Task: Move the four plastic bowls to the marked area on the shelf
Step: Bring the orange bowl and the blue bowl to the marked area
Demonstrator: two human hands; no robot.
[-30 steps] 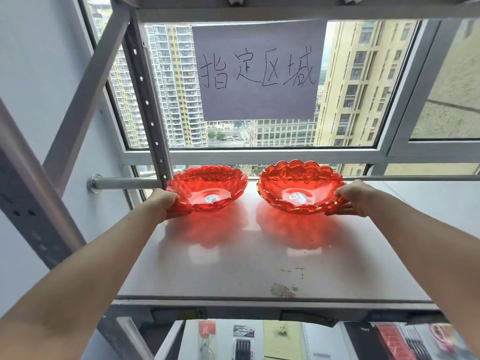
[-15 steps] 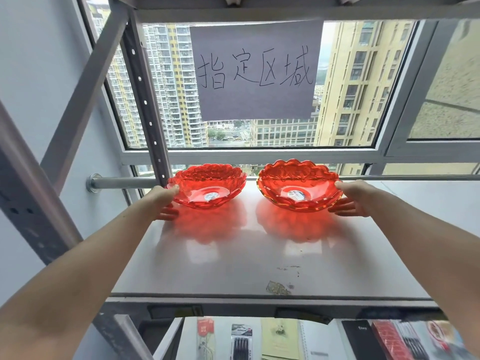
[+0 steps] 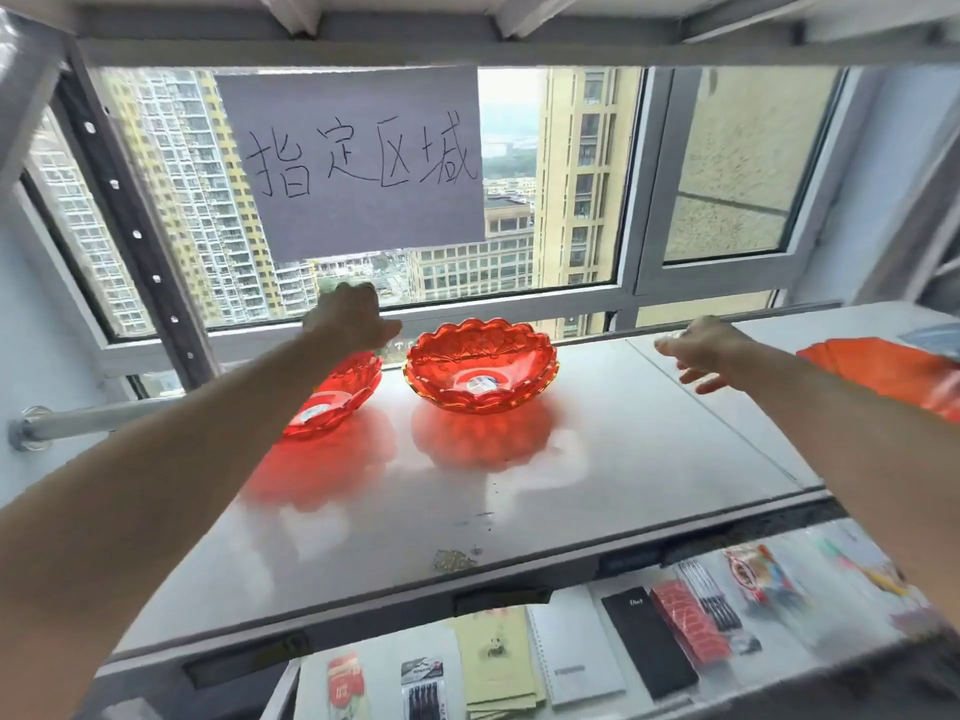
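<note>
Two red scalloped plastic bowls stand side by side at the back of the grey shelf [image 3: 467,511], under a grey paper sign [image 3: 353,158] with handwritten characters. My forearm partly covers the left bowl [image 3: 337,397]; the right bowl [image 3: 480,363] is in full view. Raised above the left bowl, my left hand [image 3: 350,319] is not touching it, and its fingers are hidden. My right hand [image 3: 701,350] hovers to the right of the right bowl, fingers spread and empty. More red plastic [image 3: 883,368] shows at the far right edge, blurred.
A window with grey frames lies behind the shelf, and a metal rod [image 3: 78,420] runs along the left. The rack's perforated upright [image 3: 140,236] stands at the left. On the lower shelf lie notebooks [image 3: 576,652], pen packs [image 3: 423,688] and other stationery.
Both hands have let go of the two bowls and lifted away. The left hand rose above its bowl, the right hand moved right. My view has swung to the right.
</note>
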